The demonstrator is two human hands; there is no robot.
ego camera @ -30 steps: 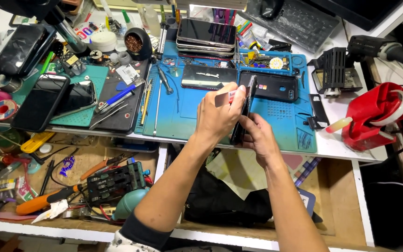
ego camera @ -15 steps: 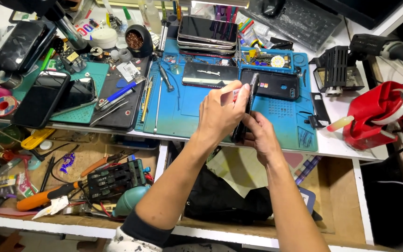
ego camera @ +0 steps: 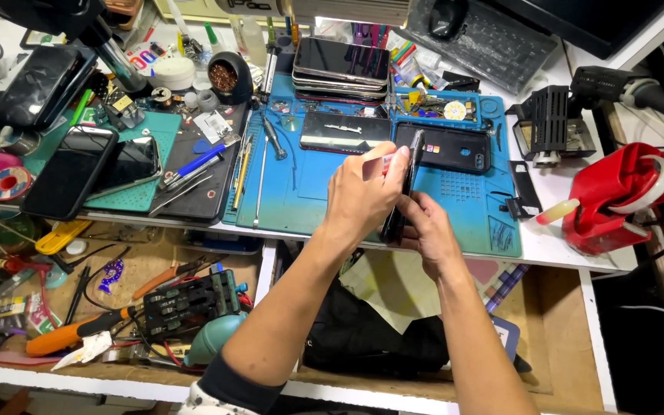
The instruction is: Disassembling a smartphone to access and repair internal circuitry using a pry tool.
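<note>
Bare forearms; left arm (ego camera: 270, 338) with dark sleeve cuff over white patterned cloth.

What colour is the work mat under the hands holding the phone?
Blue: the rubbery work mat under the slim black phone shows best in the head view.

White workbench (ego camera: 555, 238) carries a blue mat (ego camera: 309, 192) and red tape dispenser (ego camera: 616, 200).

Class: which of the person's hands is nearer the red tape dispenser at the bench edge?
Right. The right hand lies closer to the red tape dispenser; the left hand is farther away, beyond the dark phone.
</note>
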